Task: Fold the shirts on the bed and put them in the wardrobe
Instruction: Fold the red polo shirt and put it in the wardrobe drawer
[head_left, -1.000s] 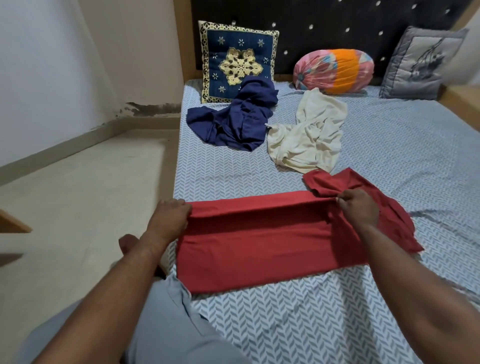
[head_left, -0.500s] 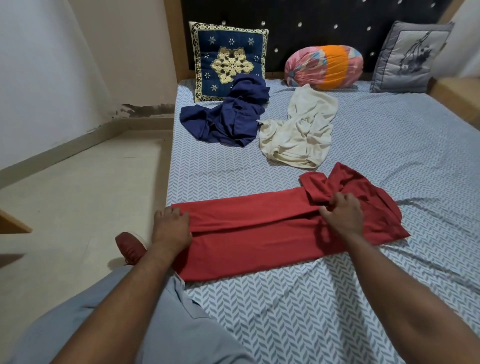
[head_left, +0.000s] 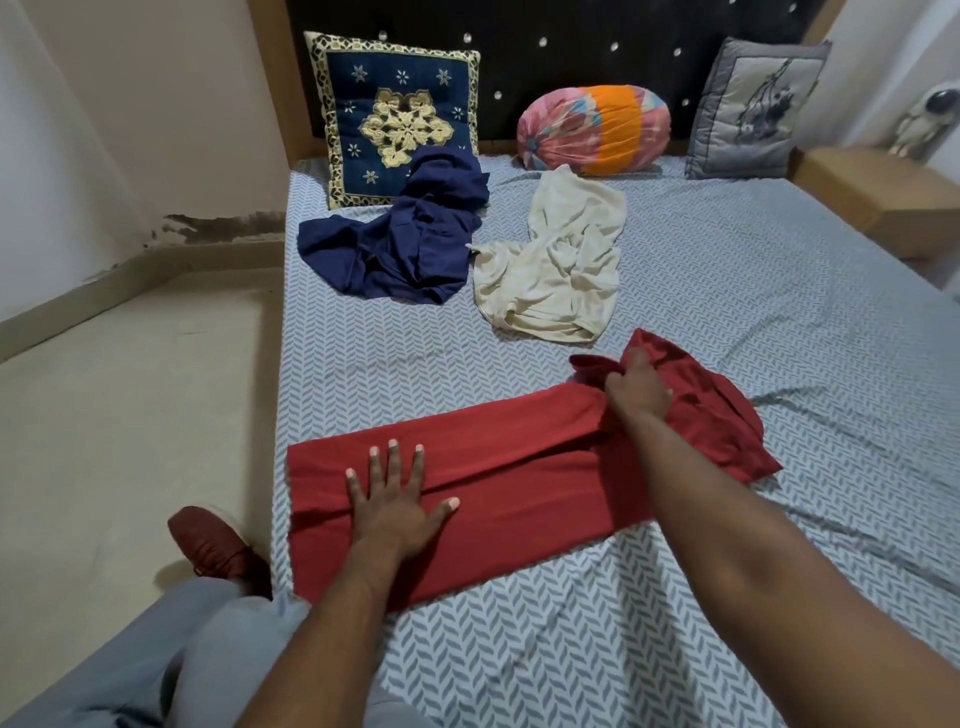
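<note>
We are on the first of three shirts, by our reckoning. The soft red cotton shirt (head_left: 519, 499) lies across the near edge of the bed with its grey herringbone-print sheet (head_left: 779, 312), folded lengthwise into a long band. Our left hand (head_left: 395, 499) lies flat on the red shirt's left part, fingers spread and pressing. Our right hand (head_left: 636, 389) grips a bunch of cloth at the red shirt's right end (that end is loose and crumpled, not folded in). Beyond the red shirt's left half lies the crumpled navy-blue shirt (head_left: 410, 244), and beyond its right half the rumpled cream shirt (head_left: 561, 265), both unfolded. No wardrobe is in view, so we judge most of the task remains.
</note>
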